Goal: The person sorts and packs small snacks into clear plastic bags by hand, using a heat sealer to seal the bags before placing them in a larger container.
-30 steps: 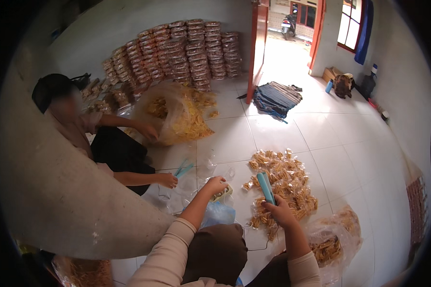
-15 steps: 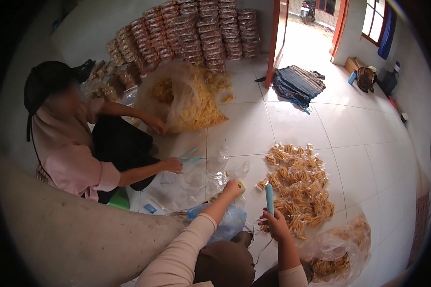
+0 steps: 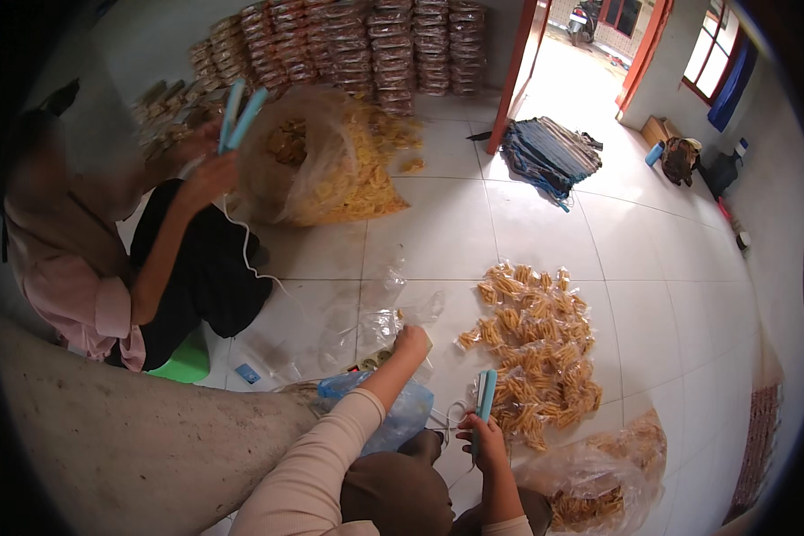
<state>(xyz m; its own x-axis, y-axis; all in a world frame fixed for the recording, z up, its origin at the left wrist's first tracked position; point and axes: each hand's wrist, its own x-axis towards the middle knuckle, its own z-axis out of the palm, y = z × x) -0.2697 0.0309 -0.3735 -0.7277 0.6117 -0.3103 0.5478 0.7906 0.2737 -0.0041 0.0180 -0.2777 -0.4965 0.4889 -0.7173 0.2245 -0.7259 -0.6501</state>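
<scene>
My right hand (image 3: pixel 484 447) grips a teal hand-held sealing tool (image 3: pixel 484 389), shaped like a hair straightener, with a cord trailing beside it. My left hand (image 3: pixel 408 346) is closed at a power strip (image 3: pixel 372 362); what its fingers hold is hidden. Just below the strip lies a crumpled blue plastic bag (image 3: pixel 389 424). Clear empty packets (image 3: pixel 348 335) are scattered to the left. Right of my hands is a pile of small bags of golden snack sticks (image 3: pixel 534 353), and a large bag of the sticks (image 3: pixel 598 473) sits by my right leg.
A co-worker (image 3: pixel 94 268) sits at left, holding a teal tool (image 3: pixel 250 116) beside a big bag of yellow chips (image 3: pixel 348 170). Stacked packets (image 3: pixel 393 54) line the wall. A concrete ledge (image 3: pixel 134 447) is at lower left. A folded striped mat (image 3: pixel 549 156) lies near the open door.
The co-worker has raised a teal tool, with a white cord hanging from it. My right hand has moved lower with its tool. My left hand has shifted slightly downward at the power strip.
</scene>
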